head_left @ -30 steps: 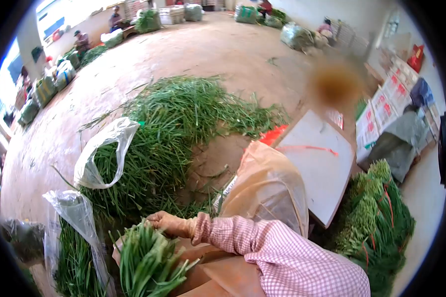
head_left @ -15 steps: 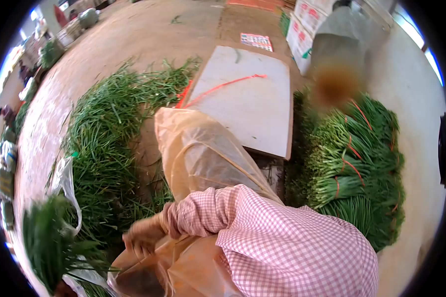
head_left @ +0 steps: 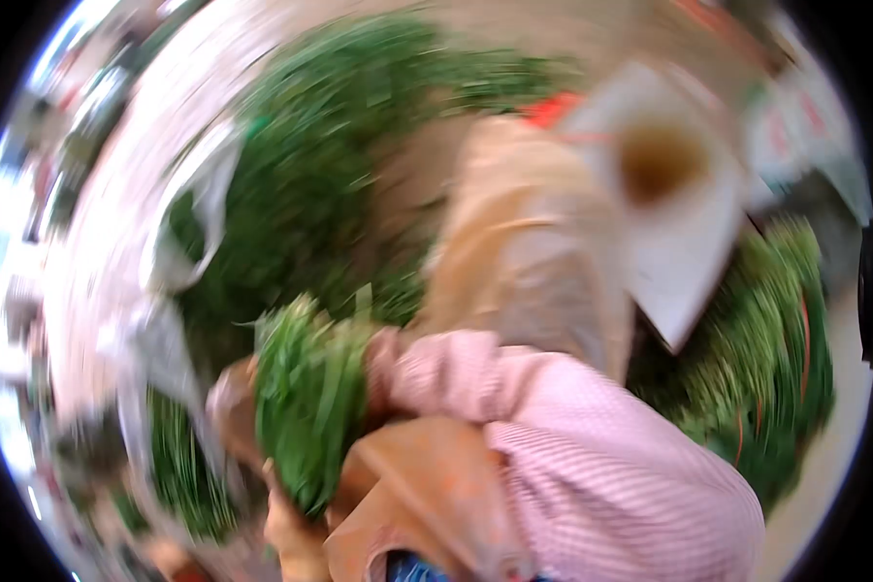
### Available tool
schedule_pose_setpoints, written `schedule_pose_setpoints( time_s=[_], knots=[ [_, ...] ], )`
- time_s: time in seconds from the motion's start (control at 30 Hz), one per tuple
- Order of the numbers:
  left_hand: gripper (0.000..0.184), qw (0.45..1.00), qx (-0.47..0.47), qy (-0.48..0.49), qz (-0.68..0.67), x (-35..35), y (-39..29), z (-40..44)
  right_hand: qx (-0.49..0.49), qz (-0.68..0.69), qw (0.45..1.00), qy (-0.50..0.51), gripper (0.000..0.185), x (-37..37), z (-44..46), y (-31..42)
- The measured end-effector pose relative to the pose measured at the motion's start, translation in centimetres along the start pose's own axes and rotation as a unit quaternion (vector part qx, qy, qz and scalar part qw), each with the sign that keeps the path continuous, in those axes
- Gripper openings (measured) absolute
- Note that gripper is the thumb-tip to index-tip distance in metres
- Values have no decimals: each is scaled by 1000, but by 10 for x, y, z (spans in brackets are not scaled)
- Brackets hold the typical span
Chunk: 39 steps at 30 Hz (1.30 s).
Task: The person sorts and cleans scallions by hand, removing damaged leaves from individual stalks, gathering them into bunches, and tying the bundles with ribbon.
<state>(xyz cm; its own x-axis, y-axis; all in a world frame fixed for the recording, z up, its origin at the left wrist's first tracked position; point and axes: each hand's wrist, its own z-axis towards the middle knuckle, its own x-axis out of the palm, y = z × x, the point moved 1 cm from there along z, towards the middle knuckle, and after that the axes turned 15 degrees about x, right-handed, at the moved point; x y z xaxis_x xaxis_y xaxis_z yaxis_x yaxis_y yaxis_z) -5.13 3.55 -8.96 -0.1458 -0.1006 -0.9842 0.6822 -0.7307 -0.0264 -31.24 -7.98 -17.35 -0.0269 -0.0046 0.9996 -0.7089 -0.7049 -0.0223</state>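
A bunch of long green leafy stalks (head_left: pixel 310 417) stands upright over my lap, its pale cut ends at the top. My left hand (head_left: pixel 293 535) is closed round its lower, leafy end. The checked sleeve (head_left: pixel 475 373) of my right arm reaches the bunch's upper right side, where stalks and blur hide my right hand. A brown, see-through apron (head_left: pixel 427 466) covers my lap. Beyond the bunch lies a large heap of loose green stalks (head_left: pixel 310 194). Left of the bunch, more stalks (head_left: pixel 184 475) are in a clear plastic bag (head_left: pixel 141 339).
A white board (head_left: pixel 674 262) with a red strip lies to the right of my covered knee (head_left: pixel 543 233). Tied green bundles (head_left: pixel 757 359) are stacked at the right. White plastic (head_left: pixel 213 194) lies at the heap's left edge. The whole view is motion-blurred.
The view has swung back left. The bunch, held out at the far left half a second ago, is now over my lap, and my right arm has come up against it.
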Motion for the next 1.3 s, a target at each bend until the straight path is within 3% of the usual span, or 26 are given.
schedule_pose_setpoints(
  time_s=[0.03, 0.07, 0.2, 0.23, 0.3, 0.33, 0.37, 0.43, 0.53, 0.6, 0.63, 0.67, 0.7, 0.73, 0.8, 0.83, 0.9, 0.97, 1.0, 1.03, 1.07, 1.1, 1.17, 1.2, 1.27, 1.3],
  knots=[
    [79, 996, -18, 83, -2, -34, -31, 17, 8, 8, 1000, 26, 83, -1, -4, 0],
    [82, 998, 10, 39, -40, -42, -47, 28, 11, 22, 998, 49, 83, -1, -4, 0],
    [100, 974, -2, 212, -76, -32, -46, -5, 45, 52, 989, 131, 81, 10, 3, 0],
    [100, 975, -11, 209, -81, -42, -41, -3, 66, 53, 982, 169, 82, 13, 5, 2],
    [96, 915, 43, 242, -319, -83, -29, 27, 85, 34, 976, 198, 83, 19, 8, 2],
    [84, 890, 30, 277, -361, -108, -17, 44, 74, 3, 977, 202, 85, 25, 4, 3],
    [70, 870, -38, 237, -430, -120, -2, 52, 64, -12, 982, 177, 85, 31, 1, 2],
    [67, 925, -40, 16, -379, -125, 24, 67, 51, -38, 990, 124, 85, 33, -5, 1],
    [87, 781, -149, -172, -581, -87, 15, 126, 43, -55, 993, 98, 81, 44, -8, -4],
    [98, 647, -139, -80, -746, -30, 12, 138, 40, -74, 993, 88, 79, 56, -15, -4],
    [98, 635, -189, -17, -749, -9, 3, 132, 38, -91, 991, 91, 78, 60, -18, -3],
    [97, 557, -232, 49, -796, -6, -16, 133, 34, -106, 989, 93, 78, 64, -21, -1],
    [96, 526, -201, 102, -820, -4, -28, 140, 44, -103, 990, 88, 63, 72, -25, 3],
    [91, 494, -162, 96, -849, 2, -37, 140, 40, -101, 991, 84, 63, 68, -28, 6],
    [87, 446, -166, 117, -872, 6, -44, 139, -59, -178, 982, 27, 42, 58, -32, 14],
    [87, 443, -168, 118, -872, 6, -45, 138, -88, -184, 979, 16, 26, 58, -26, 17],
    [77, 453, -193, 132, -860, 4, -42, 135, -76, -169, 982, -43, 22, 61, -27, 26],
    [73, 472, -208, 114, -849, 12, -44, 126, -83, -156, 973, -145, 30, 68, -28, 45],
    [70, 488, -222, 96, -839, 16, -44, 124, -95, -164, 979, -81, 35, 59, -32, 69],
    [65, 500, -213, 93, -834, 14, -42, 124, -172, -184, 955, -159, 34, 70, -41, 82],
    [65, 499, -214, 94, -835, 13, -41, 124, -175, -171, 962, -118, 37, 67, -52, 107],
    [64, 494, -230, 78, -835, 11, -40, 124, -212, -200, 943, -158, 36, 84, -68, 121],
    [57, 474, -250, 40, -843, 15, -40, 119, -225, -396, 838, -301, 26, 106, -95, 138],
    [57, 474, -252, 35, -843, 18, -39, 117, -220, -398, 839, -297, 26, 114, -93, 130],
    [55, 487, -250, 20, -836, 21, -38, 118, -158, -622, 645, -413, 30, 138, -90, 82],
    [55, 489, -258, 19, -833, 21, -39, 118, -83, -710, 574, -399, 34, 140, -88, 65]
  ],
)
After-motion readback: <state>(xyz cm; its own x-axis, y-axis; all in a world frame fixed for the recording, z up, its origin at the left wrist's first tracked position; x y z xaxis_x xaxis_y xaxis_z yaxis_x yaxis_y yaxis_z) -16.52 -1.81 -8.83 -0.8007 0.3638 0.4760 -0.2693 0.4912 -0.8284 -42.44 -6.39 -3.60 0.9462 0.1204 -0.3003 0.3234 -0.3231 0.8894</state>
